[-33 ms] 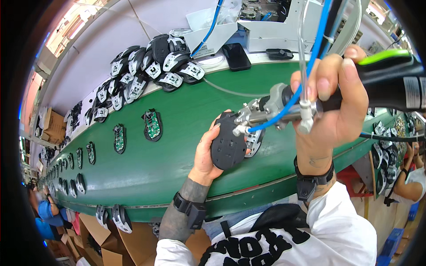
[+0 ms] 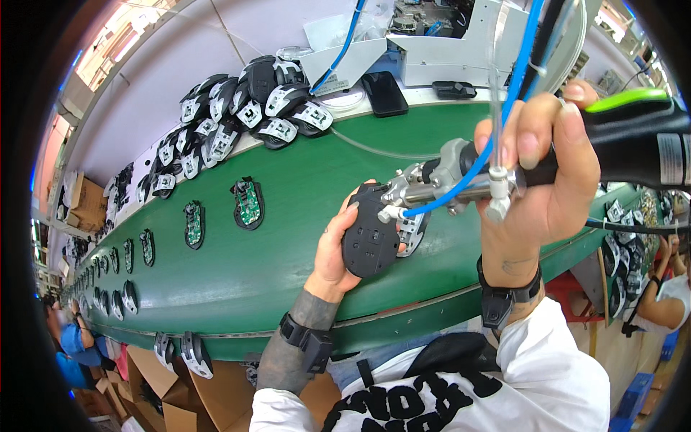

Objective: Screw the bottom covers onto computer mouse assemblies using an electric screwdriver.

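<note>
My left hand [image 2: 334, 248] grips a black computer mouse [image 2: 371, 234] with its flat underside turned up. Just behind the mouse, on its right, shows a white and grey mouse shell [image 2: 412, 235], partly hidden. My right hand [image 2: 547, 162] is wrapped round a black power screwdriver [image 2: 626, 147] with a green lever, held nearly level. Its metal nose [image 2: 439, 187], with a blue air hose [image 2: 468, 180], reaches the upper right edge of the mouse. The nozzle hides the exact contact spot. Two mouse bases with green circuit boards [image 2: 248, 204] lie to the left.
A green conveyor belt [image 2: 288, 194] carries a row of mouse parts toward the far left. White and black mouse shells [image 2: 248, 114] are heaped on the back ledge, near a black phone [image 2: 384, 93]. Cardboard boxes [image 2: 223, 385] stand below the front edge. Other people work at both sides.
</note>
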{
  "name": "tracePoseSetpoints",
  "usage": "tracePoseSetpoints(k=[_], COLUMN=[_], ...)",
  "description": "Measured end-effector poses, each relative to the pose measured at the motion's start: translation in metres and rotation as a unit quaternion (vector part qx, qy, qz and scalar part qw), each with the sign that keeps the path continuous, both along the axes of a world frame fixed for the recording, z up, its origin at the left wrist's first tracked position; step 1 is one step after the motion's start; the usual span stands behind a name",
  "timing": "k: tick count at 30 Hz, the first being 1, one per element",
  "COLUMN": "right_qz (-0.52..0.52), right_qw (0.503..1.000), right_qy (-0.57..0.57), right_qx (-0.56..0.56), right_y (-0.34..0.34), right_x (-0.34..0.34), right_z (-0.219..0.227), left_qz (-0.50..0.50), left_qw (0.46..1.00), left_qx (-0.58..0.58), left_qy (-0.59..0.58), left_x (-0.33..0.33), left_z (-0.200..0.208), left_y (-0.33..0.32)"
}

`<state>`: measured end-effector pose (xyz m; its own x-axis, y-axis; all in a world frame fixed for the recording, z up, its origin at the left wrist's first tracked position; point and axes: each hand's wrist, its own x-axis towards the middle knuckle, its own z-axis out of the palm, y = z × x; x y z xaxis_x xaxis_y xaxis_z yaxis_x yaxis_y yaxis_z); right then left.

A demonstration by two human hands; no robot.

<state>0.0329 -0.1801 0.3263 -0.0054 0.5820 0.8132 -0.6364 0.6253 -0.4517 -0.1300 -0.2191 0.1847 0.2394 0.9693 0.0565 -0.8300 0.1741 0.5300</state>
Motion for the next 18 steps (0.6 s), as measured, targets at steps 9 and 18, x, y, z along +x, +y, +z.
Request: tracePoseSetpoints(k=[9, 18], right_qz=[0.121, 0.127], right_qw=[0.991, 0.991], right_qy=[0.045, -0.036], right_qx=[0.021, -0.002], right_y=[-0.027, -0.032], right_x=[0.006, -0.024], right_z=[0.003, -0.01], left_qz=[0.259, 0.252], left_qw=[0.964, 0.966], left_qx=[-0.046, 0.033], left_qy=[0.044, -0.043], left_x=[-0.029, -0.032], left_z=[-0.005, -0.002], left_y=[0.012, 0.005])
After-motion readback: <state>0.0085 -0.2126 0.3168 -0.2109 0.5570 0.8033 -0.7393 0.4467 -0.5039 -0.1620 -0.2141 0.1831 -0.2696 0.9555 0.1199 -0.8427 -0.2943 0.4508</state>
